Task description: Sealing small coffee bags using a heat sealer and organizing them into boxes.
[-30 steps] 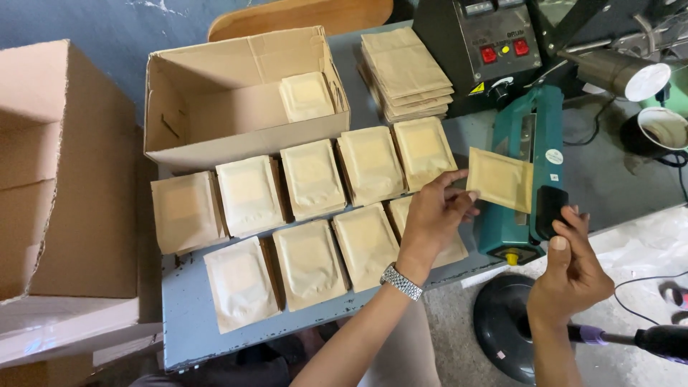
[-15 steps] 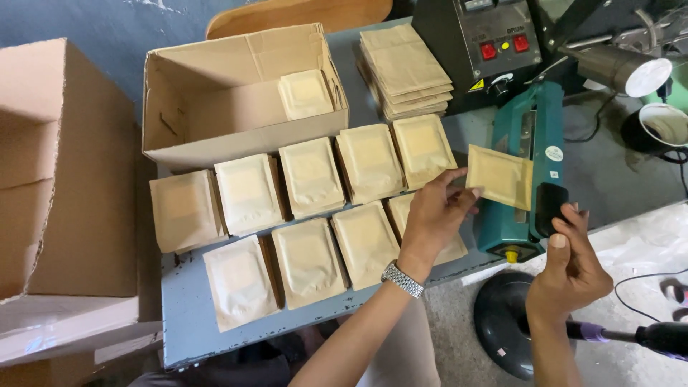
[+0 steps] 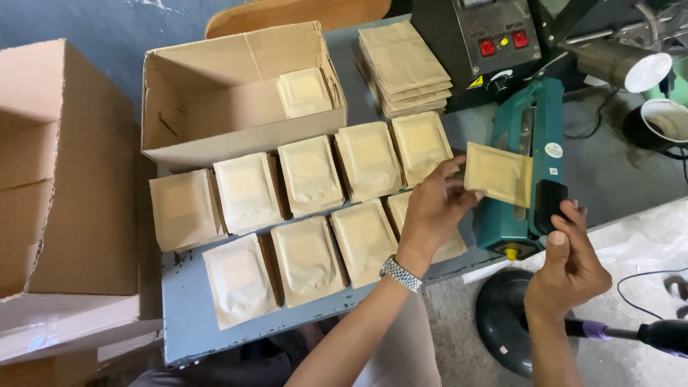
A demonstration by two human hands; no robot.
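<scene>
An open box sits behind rows of pouches on the table. The left hand pinches one pouch, which lies across the sealer; the right hand grips its handle

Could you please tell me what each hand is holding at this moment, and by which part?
The left hand pinches the tan pouch by its left edge; the right hand grips the black handle of the teal sealer.

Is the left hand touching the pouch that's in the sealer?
Touching. The head view shows the left hand with its fingertips pinching the pouch's left edge.
</scene>
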